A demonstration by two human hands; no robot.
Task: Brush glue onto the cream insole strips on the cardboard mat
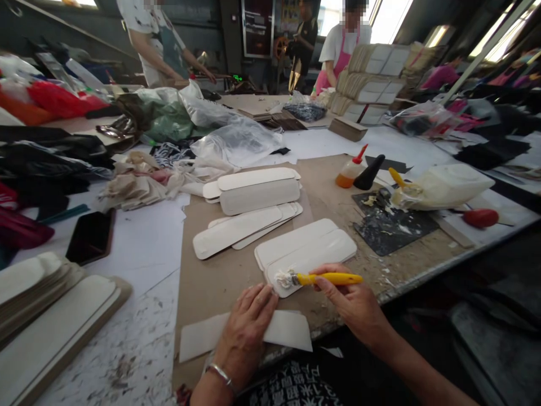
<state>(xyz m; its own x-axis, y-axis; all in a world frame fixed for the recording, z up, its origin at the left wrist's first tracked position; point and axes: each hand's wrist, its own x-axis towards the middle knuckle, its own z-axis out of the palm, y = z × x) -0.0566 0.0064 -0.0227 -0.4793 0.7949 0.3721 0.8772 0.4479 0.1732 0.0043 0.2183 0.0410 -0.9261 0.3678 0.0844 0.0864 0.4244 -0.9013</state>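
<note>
My right hand (353, 304) grips a yellow-handled brush (333, 278). The brush's bristles, coated in pale paste, press on the near left end of a white rounded strip (315, 254) lying on a brown board. My left hand (249, 321) is stretched out flat, its fingertips at that strip's near edge. Beneath the left palm is another off-white piece (291, 330), partly covered by the hand. Beyond lie a fan of loose white strips (240, 228) and a small stack of strips (260, 192).
At right are a dark paste-smeared sheet (380, 234), a white jug (452, 183), a red-tipped glue bottle (350, 172) and a red-handled tool (480, 217). Left lie a phone (90, 237) and stacked strips (54, 338). Plastic bags (236, 138) lie farther back; several people work beyond.
</note>
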